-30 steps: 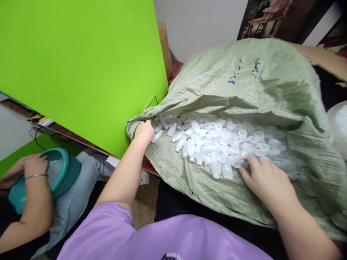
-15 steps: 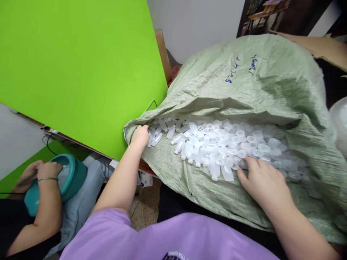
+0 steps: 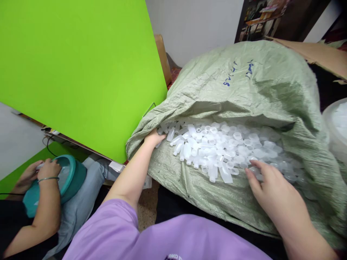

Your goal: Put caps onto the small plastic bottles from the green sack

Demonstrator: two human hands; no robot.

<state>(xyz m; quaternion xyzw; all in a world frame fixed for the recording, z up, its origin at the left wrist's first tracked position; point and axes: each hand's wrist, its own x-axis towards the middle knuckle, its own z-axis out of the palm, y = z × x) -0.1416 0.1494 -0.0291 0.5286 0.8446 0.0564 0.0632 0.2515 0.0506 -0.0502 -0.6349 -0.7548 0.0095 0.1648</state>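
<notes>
A pale green woven sack [image 3: 206,86] lies with its mouth spread wide. Heaped inside it are many small translucent white plastic bottles [image 3: 214,148] with narrow necks. My left hand [image 3: 155,138] reaches into the left end of the mouth, beside several loose bottles. Its thumb points right, while the other fingers are hidden by the sack's upper edge and the hand itself. At the right of the heap, my right hand [image 3: 276,187] has thumb and index finger apart, the fingertips touching the nearest bottles. The palm hangs over the sack's lower flap.
A bright green tabletop [image 3: 81,72] fills the upper left. At lower left, a co-worker's hands [image 3: 46,171] are over a teal basin [image 3: 78,180] on the lap. A translucent white tub [image 3: 337,122] stands at the right edge, near a torn cardboard box [image 3: 317,54].
My left hand has let go of the sack's edge and moved right, into the mouth near the bottles. My right hand has shifted slightly right and down.
</notes>
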